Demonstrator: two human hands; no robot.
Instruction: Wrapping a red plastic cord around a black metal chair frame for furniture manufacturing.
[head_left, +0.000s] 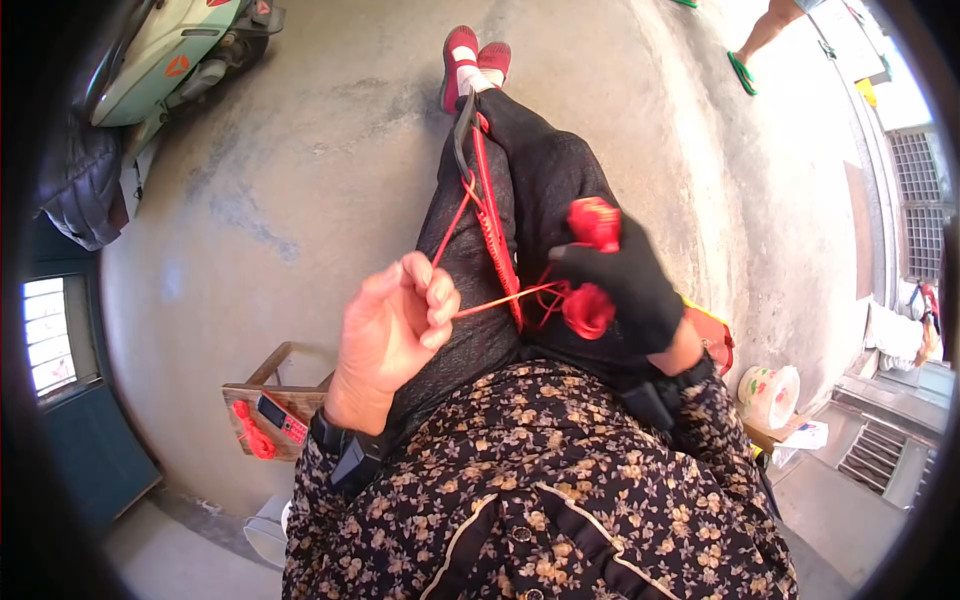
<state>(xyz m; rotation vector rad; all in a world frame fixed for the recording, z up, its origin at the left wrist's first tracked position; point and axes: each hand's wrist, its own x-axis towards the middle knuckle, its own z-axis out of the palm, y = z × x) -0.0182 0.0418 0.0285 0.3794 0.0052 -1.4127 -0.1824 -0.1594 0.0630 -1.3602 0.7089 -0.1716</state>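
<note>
My bare left hand (385, 325) is over my left thigh, its fingers curled on a thin red cord (500, 301). One run of the cord goes up from it to a dark curved strip (463, 145); another stretches across to my right hand. My right hand (625, 285), in a black glove and slightly blurred, grips a red cord bundle (588, 311) that bulges out on both sides of the fist. Between my legs lies a long red strip (494, 235), part of it wound with cord. Its far end meets the dark strip near my shins.
A wooden stool (285, 372) at my left holds a red cord coil (253, 432) and a red phone (282, 418). A scooter (180, 70) stands far left. At right are a white tub (769, 396) and a red container (710, 335). Another person's leg (768, 35) shows far right.
</note>
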